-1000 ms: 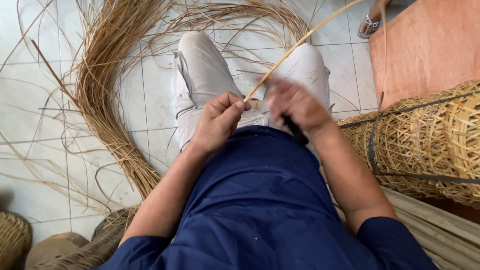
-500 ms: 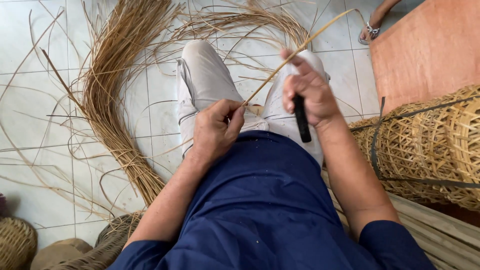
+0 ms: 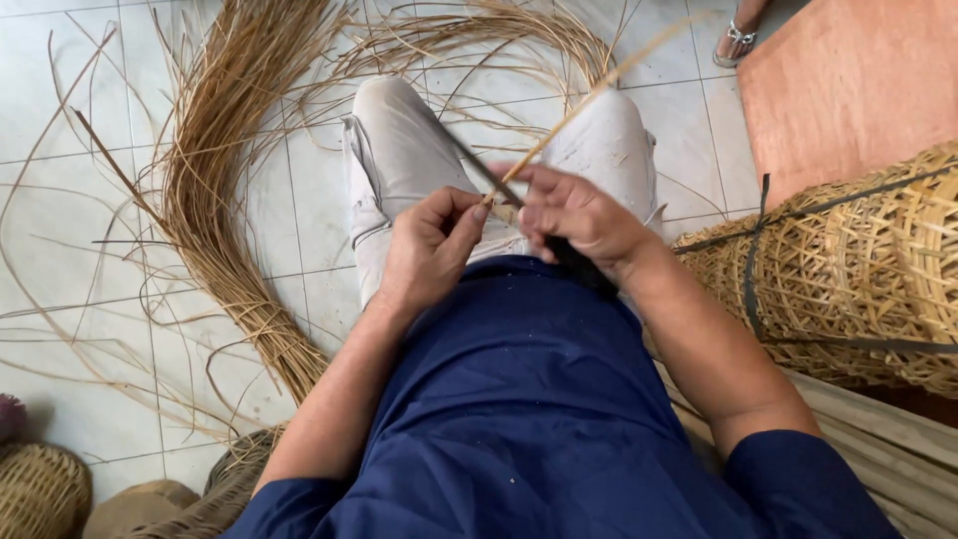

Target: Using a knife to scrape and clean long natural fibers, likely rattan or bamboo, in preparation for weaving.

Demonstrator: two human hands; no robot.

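Over the lap, the left hand pinches the rattan strip's near end; the right hand grips a dark-handled knife against it. Stacked woven baskets crowd the right; loose rattan rings the tiled floor.

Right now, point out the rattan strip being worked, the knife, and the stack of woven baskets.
rattan strip (image 3: 574, 108), head view, on the blurred length rising past the right knee.
knife (image 3: 574, 258), head view, on the black handle under the right hand.
stack of woven baskets (image 3: 858, 269), head view, on the woven side wall.
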